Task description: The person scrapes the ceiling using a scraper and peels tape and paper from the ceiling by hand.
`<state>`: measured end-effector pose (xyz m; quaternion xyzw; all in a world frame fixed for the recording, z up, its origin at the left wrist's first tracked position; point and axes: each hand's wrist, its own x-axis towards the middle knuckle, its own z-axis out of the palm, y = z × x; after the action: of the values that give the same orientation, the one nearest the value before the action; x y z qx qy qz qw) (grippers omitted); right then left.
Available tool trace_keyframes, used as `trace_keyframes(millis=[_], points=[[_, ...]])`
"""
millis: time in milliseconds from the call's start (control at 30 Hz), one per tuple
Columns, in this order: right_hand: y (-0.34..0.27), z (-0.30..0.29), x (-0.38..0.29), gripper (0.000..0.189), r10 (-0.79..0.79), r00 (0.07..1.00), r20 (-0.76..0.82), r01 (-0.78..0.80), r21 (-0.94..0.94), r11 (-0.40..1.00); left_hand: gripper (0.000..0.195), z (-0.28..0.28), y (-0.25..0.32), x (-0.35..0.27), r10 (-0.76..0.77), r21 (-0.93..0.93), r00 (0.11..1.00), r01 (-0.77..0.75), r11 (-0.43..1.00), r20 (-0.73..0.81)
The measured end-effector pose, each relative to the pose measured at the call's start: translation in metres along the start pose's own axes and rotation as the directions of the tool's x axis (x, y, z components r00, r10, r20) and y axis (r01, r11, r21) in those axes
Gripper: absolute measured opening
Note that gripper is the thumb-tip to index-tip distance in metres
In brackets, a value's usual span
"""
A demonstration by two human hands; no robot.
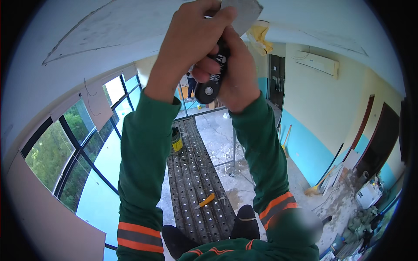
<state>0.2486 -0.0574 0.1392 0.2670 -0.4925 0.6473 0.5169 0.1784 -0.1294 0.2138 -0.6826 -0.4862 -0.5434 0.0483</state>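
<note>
Both hands are raised overhead, close to the ceiling (98,36). My right hand (240,73) is wrapped around the black handle (212,81) of a scraper, and the handle bears writing. Its wide grey metal blade (245,16) points up and is partly cut off by the top edge of the view. My left hand (192,42) grips the scraper near the base of the blade, thumb lying against the metal. Below me is a perforated metal scaffold plank (192,169). A yellow utility knife (206,200) and a yellow-labelled can (176,143) rest on it.
My dark shoes (245,225) are at the plank's near end. Scaffold tubing (233,146) stands beside it, above a debris-strewn floor (225,130). Yellow plastic (260,37) hangs from the ceiling. Windows (78,143) line the left; brooms (313,191) lean right. Another person (191,86) stands farther back.
</note>
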Motion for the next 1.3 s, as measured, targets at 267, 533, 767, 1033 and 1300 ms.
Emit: trace_keyframes(millis=[267, 533, 767, 1033, 1300], points=[[-0.017, -0.009, -0.004, 0.032, 0.168, 0.907, 0.385, -0.342, 0.447, 0.827, 0.031, 0.006, 0.013, -0.005, 0.149, -0.144, 0.982, -0.132, 0.981, 0.113], [-0.028, -0.049, 0.0, 0.015, -0.49, 0.866, 0.1, 0.346, -0.827, 0.443, 0.037, 0.037, -0.02, 0.008, 0.23, -0.433, 0.972, -0.188, 0.882, 0.047], [-0.068, -0.068, 0.019, 0.017, -0.517, 0.645, 0.562, 0.217, -0.784, -0.581, 0.048, 0.061, -0.033, 0.022, 0.373, -0.712, 0.927, -0.288, 0.641, -0.039], [-0.094, -0.045, 0.028, 0.013, -0.374, 0.547, 0.749, 0.276, -0.583, -0.764, 0.047, 0.065, -0.037, 0.023, 0.449, -0.781, 0.882, -0.38, 0.496, -0.144], [-0.12, -0.039, 0.029, 0.015, -0.232, 0.637, 0.735, 0.266, -0.492, -0.829, 0.043, 0.038, -0.057, 0.017, 0.472, -0.55, 0.859, -0.495, 0.672, -0.196]])
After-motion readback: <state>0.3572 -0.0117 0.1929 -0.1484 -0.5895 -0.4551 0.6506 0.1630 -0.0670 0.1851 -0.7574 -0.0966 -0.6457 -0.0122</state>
